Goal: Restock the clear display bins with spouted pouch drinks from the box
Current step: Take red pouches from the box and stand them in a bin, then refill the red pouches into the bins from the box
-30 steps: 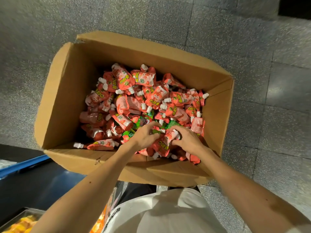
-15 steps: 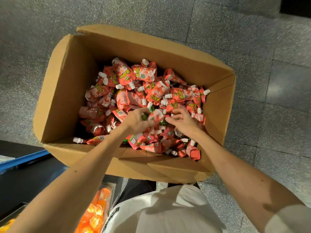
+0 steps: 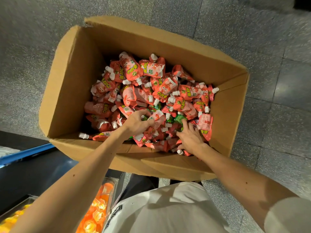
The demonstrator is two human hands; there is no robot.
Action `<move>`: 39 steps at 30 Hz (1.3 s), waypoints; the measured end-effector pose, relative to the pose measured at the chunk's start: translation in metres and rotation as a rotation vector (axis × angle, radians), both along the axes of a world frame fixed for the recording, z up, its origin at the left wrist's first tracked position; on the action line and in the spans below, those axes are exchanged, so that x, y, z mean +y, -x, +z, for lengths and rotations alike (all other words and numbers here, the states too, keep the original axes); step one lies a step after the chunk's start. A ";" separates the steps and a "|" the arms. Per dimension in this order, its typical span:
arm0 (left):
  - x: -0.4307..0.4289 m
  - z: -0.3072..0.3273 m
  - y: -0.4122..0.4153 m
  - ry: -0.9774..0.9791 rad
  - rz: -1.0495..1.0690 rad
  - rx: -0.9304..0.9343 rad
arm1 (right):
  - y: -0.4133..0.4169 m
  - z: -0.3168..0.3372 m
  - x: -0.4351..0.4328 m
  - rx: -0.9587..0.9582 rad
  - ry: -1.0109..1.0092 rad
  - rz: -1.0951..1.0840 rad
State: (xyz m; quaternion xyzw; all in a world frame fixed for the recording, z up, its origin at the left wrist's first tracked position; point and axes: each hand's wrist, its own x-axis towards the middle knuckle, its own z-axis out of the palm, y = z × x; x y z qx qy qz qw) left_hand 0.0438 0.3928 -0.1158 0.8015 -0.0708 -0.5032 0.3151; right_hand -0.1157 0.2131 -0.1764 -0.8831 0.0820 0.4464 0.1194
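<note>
While both forearms reach down into the cardboard box (image 3: 70,84) | left hand (image 3: 136,122): fingers curled around a red pouch (image 3: 157,117) mid-heap | right hand (image 3: 191,137): flat on the pouches, fingers spread, fingertips touching a green pouch (image 3: 180,118) | clear bin (image 3: 114,179): near left, below box

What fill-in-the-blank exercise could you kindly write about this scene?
1. The red spouted pouch drinks lie in an open brown box made of ____.
2. Their small screw caps are ____.
3. The left hand grips a pale red pouch; the open right hand reaches a pouch coloured ____.
Missing: cardboard; white; green.
</note>
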 end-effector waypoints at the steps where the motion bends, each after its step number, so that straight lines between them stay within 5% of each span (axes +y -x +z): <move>1: 0.001 -0.001 0.001 0.002 -0.015 0.004 | 0.003 -0.005 0.002 0.000 -0.002 -0.016; 13: 0.018 0.008 -0.001 0.067 0.171 0.104 | -0.001 0.019 -0.002 -0.088 -0.076 -0.387; 19: 0.026 0.042 -0.012 0.254 0.509 0.367 | -0.013 0.079 -0.018 -0.144 -0.338 -0.972; 25: 0.044 0.086 -0.022 0.439 0.615 0.554 | -0.026 0.143 -0.013 -0.238 -0.712 -1.511; 33: 0.067 0.157 -0.022 0.750 0.868 0.564 | -0.070 0.228 0.016 -0.270 -1.117 -1.453; 39: 0.102 0.226 0.021 0.945 1.046 0.371 | -0.080 0.282 0.051 -0.207 -1.341 -1.272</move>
